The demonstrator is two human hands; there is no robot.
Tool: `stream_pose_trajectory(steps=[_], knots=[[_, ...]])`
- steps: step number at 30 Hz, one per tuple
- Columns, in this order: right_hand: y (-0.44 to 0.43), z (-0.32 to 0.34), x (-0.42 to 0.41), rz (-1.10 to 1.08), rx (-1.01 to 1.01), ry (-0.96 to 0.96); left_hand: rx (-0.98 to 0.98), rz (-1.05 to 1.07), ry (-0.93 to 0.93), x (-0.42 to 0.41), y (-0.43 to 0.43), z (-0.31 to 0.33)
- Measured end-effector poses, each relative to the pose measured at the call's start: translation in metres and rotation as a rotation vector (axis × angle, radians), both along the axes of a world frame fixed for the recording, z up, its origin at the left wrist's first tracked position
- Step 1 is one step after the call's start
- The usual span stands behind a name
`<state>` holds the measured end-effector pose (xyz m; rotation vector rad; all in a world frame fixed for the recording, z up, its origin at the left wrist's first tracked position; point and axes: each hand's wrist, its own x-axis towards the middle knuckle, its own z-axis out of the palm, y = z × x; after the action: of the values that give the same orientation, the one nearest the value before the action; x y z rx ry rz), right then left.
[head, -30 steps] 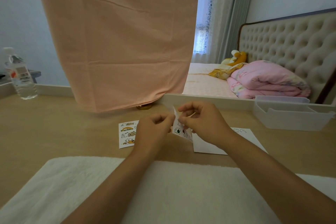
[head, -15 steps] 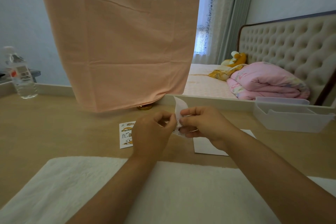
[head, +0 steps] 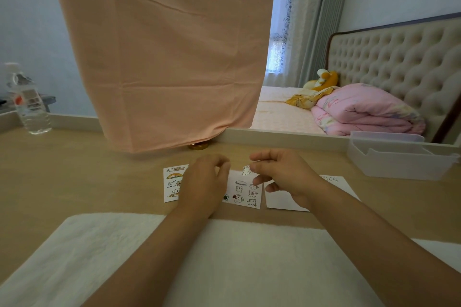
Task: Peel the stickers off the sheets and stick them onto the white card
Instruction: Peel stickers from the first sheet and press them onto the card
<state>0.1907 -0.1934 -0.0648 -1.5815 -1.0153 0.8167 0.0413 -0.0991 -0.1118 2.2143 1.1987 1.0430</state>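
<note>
Head: left hand [head: 203, 183] hides sheet [head: 240, 177] edge (sticker [head: 246, 170] blurry).

I make out two sheets lying flat, side by side. The left sheet [head: 172, 182] is a small upright white rectangle printed with orange-and-brown cartoon animals, and the left hand [head: 204, 183] hides its right edge. The middle sheet [head: 245, 193] carries rows of small black-outlined figures (one has a red spot) and is bare near its top. A white cut-out sticker [head: 246, 170] sits over that sheet's far edge, pinched by the right hand [head: 287, 177]. The card [head: 279, 200] lies flat just right of the middle sheet, mostly plain, with two faint stickers [head: 329, 178] at its far right corner.
</note>
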Motion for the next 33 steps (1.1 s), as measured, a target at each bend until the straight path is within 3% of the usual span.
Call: stream_pose_trajectory(steps=[4, 7, 12, 20, 30, 33], knots=[[0.0, -0.002, 0.003, -0.013, 0.017, -0.019, -0.273, -0.186, -0.152, 0.008, -0.02, 0.006], [0.0, -0.003, 0.004, -0.01, 0.02, -0.031, -0.328, -0.229, -0.195, 0.011, -0.022, 0.006], [0.002, -0.006, 0.005, 0.003, 0.035, -0.153, -0.293, -0.217, -0.191, 0.013, -0.021, 0.004], [0.006, -0.012, 0.01, 0.0, 0.088, -0.624, -0.245, -0.182, -0.169, 0.012, -0.022, 0.003], [0.005, -0.014, 0.021, 0.036, 0.111, -0.622, -0.148, -0.167, -0.099, 0.012, -0.024, 0.004], [0.003, -0.013, 0.023, 0.042, 0.116, -0.624, -0.223, -0.16, -0.146, 0.015, -0.026, 0.008]])
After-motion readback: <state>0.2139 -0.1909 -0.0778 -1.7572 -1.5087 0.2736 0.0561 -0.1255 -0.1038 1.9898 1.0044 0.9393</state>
